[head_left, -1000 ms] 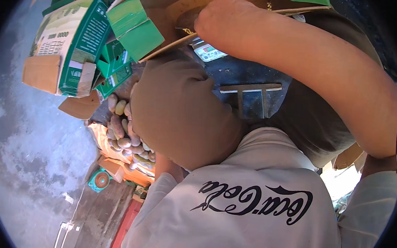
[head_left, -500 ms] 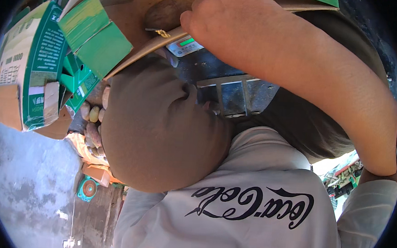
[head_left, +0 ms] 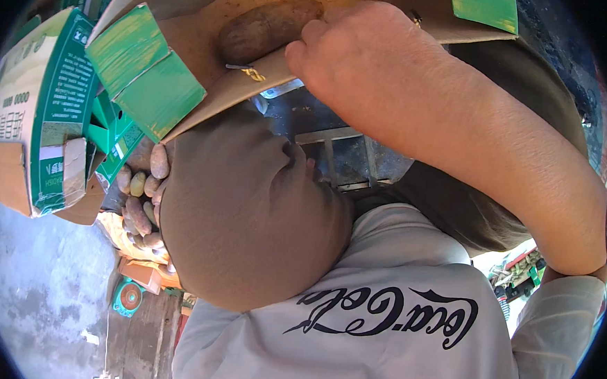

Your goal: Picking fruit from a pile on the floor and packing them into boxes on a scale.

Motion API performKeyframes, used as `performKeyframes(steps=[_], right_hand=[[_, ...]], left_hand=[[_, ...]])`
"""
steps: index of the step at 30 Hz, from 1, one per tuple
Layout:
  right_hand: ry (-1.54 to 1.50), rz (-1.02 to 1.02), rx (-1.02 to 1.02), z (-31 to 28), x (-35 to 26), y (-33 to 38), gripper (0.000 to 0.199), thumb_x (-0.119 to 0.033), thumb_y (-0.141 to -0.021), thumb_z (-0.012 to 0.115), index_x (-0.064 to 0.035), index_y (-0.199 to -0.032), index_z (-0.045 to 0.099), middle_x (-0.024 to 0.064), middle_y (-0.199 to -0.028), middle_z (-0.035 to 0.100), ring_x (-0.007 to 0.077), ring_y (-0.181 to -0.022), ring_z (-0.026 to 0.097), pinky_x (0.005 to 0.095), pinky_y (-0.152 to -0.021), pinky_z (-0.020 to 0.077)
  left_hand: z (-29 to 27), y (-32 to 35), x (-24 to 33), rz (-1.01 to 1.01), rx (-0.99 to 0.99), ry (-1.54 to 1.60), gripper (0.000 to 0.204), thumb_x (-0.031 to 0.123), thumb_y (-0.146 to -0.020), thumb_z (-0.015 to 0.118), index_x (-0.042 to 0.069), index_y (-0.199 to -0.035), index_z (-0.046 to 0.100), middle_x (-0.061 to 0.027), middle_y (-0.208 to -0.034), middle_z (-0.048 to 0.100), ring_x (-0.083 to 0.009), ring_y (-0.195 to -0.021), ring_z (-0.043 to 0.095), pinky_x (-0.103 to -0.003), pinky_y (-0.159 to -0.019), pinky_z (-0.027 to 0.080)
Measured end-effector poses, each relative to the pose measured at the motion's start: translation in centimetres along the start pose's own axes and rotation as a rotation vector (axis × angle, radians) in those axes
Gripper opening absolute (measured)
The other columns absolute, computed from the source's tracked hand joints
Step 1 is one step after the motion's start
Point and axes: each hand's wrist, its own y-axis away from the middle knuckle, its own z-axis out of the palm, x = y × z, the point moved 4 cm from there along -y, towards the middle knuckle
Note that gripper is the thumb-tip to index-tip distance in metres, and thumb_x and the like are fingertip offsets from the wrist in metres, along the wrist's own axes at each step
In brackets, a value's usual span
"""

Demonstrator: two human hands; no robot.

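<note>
At far left, green-and-white cartons (head_left: 41, 111) stand stacked, and below them a heap of potatoes (head_left: 139, 200) shows past the edge of a brown cloth bundle (head_left: 246, 221).

Above the bundle, an open cardboard box (head_left: 213, 80) with green flaps tilts toward the camera. 1 potato (head_left: 268, 29) lies inside it, near the box's lower wall, its long axis running left to right and rising slightly toward the right.

The right hand (head_left: 366, 68) comes in from the lower right along a bare forearm. It sits just right of the potato, knuckles up and fingers curled over the box's edge. Its fingertips appear to meet the potato's right end. Whether they grip the potato or only the cardboard cannot be told, since the fingertips are hidden behind the hand.

The potato therefore lies to the left of that hand and just beside it, end-on to the fingers. Any reach along it would run leftward down its length.

The left hand is not in view, so the right is the nearer by default.

Behind the box, a dark metal frame (head_left: 347, 157) shows. The lower foreground is filled by a white shirt (head_left: 378, 333), with a brown garment (head_left: 483, 214) under the forearm.
</note>
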Motion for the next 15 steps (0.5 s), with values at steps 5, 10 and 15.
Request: performKeyframes(steps=[5,10,15], right_hand=[[-0.074,-0.027,-0.082,1.3,0.1,-0.5,0.018,-0.011,-0.071,0.063,-0.0058,-0.088,0.060,0.0077,-0.079,0.062,0.0192,-0.077,0.064,0.0286,-0.063,0.0497],[-0.064,-0.025,-0.125,1.8,-0.2,-1.3,0.019,-0.011,-0.072,0.063,-0.0051,-0.090,0.061,0.0088,-0.084,0.064,0.0215,-0.082,0.064,0.0306,-0.066,0.0501],[-0.091,-0.028,-0.155,1.0,-0.2,-0.8,0.018,-0.011,-0.072,0.063,-0.0054,-0.090,0.064,0.0090,-0.088,0.066,0.0225,-0.085,0.064,0.0319,-0.068,0.0503]], left_hand=[[1.3,3.6,-3.0,-0.114,0.109,-0.109,0.019,0.009,-0.054,0.065,0.002,-0.064,0.051,-0.0138,-0.066,0.050,-0.0301,-0.059,0.050,-0.040,-0.054,0.038],[4.9,7.1,-4.2,-0.196,0.262,-0.202,0.026,0.010,-0.057,0.067,0.000,-0.075,0.052,-0.0155,-0.077,0.051,-0.0305,-0.068,0.051,-0.040,-0.062,0.040],[2.6,12.5,-7.8,-0.268,0.409,-0.273,0.034,0.012,-0.060,0.070,-0.001,-0.087,0.054,-0.0173,-0.088,0.053,-0.0309,-0.077,0.052,-0.039,-0.070,0.042]])
